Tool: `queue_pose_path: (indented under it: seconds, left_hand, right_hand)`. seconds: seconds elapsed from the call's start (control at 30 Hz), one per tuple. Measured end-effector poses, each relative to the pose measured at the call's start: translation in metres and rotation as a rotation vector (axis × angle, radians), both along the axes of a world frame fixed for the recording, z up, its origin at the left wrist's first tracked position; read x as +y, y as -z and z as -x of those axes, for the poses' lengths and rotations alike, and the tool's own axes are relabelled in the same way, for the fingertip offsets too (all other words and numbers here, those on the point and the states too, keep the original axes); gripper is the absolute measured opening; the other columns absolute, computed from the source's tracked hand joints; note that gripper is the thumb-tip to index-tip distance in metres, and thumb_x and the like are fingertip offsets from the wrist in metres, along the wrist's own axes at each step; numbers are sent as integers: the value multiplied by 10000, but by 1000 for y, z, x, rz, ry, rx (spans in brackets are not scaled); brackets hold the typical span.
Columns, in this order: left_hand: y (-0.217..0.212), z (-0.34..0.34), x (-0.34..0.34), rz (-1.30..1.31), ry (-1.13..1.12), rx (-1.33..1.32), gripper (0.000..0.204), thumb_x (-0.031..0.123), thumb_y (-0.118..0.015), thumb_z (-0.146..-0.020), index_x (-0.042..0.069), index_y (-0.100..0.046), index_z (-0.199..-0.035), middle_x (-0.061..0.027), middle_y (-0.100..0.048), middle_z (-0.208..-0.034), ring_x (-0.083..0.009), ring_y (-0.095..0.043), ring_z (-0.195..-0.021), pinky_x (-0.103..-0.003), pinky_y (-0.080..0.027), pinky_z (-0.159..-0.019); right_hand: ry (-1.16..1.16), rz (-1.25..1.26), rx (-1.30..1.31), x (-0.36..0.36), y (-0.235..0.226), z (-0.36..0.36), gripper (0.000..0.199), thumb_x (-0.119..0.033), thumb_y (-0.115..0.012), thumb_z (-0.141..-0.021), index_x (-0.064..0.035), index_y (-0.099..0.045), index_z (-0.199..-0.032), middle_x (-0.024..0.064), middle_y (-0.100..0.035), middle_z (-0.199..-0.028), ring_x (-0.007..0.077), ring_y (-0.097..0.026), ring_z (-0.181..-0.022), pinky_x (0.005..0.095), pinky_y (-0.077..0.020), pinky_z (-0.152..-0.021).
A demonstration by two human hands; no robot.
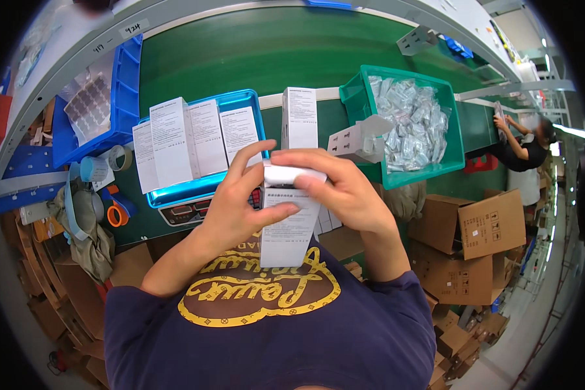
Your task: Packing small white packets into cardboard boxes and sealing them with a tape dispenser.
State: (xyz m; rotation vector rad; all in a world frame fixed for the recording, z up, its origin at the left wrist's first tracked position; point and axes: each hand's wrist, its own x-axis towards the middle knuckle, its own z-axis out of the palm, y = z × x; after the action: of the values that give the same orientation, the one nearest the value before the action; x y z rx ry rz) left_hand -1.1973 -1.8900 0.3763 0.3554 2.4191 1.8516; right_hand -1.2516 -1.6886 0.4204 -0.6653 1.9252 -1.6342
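Close to my chest, both hands grip a tall white printed carton (285,233) with its end flap side up. My left hand (237,195) holds its left side, thumb across the front face. My right hand (344,188) curls over the top end, fingers and thumb on the flap (292,174). Beyond them stands another white carton (300,120). To its right, by my right hand, lies a white carton with an open end (354,142). Several white cartons (172,140) stand in a shiny blue tray (261,107) on a scale (182,212).
A green bin (458,130) full of clear plastic packets stands at the right. At the left are a blue bin (129,97), tape rolls (118,157) and orange-handled scissors (117,213). Brown cardboard boxes (491,224) are stacked at lower right. A person (533,146) works farther off.
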Motion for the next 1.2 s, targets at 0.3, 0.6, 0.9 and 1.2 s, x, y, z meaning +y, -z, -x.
queue_pose_path:
  seconds: [0.3, 0.6, 0.9, 1.2]
  left_hand:
    - [18, -8, 1, -252, -47, 36, 660, 147, -816, -775, 80, -440, -1313, -141, -452, -1400, -266, -534, -1236, -378, -521, -952]
    - [35, 35, 44, -398, -213, -269, 519, 148, -673, -908, 61, -418, -1352, -166, -509, -1351, -252, -529, -1242, -361, -458, -983]
    - [155, 186, 73, 477, -335, -143, 480, 324, -382, -1024, 19, -435, -1391, -290, -446, -1389, -422, -394, -1343, -409, -352, -1084]
    - [123, 171, 90, -78, -338, -309, 549, 292, -494, -996, 14, -330, -1440, -248, -452, -1404, -332, -458, -1304, -392, -345, -1088]
  right_hand:
    - [-93, 44, 234, 10, 27, -6, 351, -171, -580, -933, -49, -626, -1258, 166, -551, -1351, 319, -475, -1295, 423, -368, -1069]
    - [500, 232, -2, 7, 77, 0, 255, -124, -616, -925, -36, -583, -1162, 108, -563, -1224, 205, -527, -1150, 338, -386, -1021]
    - [896, -91, 384, 27, 149, 121, 255, -100, -593, -916, -42, -597, -1164, 84, -651, -1054, 144, -607, -917, 294, -478, -819]
    - [811, -829, 519, 120, 164, 22, 270, -139, -737, -793, -85, -618, -1029, 72, -634, -1004, 260, -649, -738, 371, -514, -617]
